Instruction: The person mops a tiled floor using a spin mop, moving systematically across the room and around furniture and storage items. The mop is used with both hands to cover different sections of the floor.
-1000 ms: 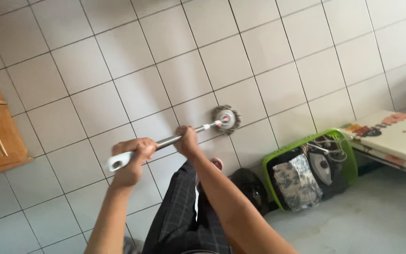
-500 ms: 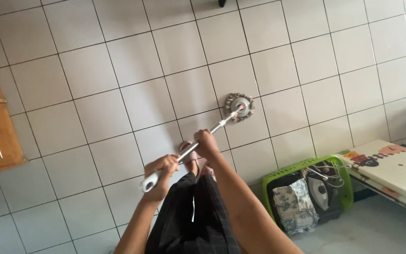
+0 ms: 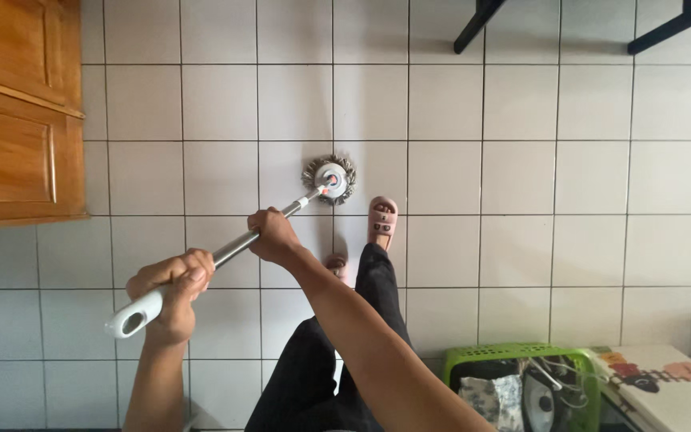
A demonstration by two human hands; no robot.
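1. We are seeing both hands wrapped tight round a mop handle [image 3: 237,246]: left hand [image 3: 171,292] near the white end, right hand [image 3: 273,237] higher up.
2. The round mop head [image 3: 329,178] is pressing on the tiled floor [image 3: 521,176], just beside a pink sandal [image 3: 382,222].
3. Judging risk: wet tiles may be making that foot slip, or the head may be bumping it.
4. The green basket [image 3: 513,352] is getting cut off below; its contents are looking unclear.
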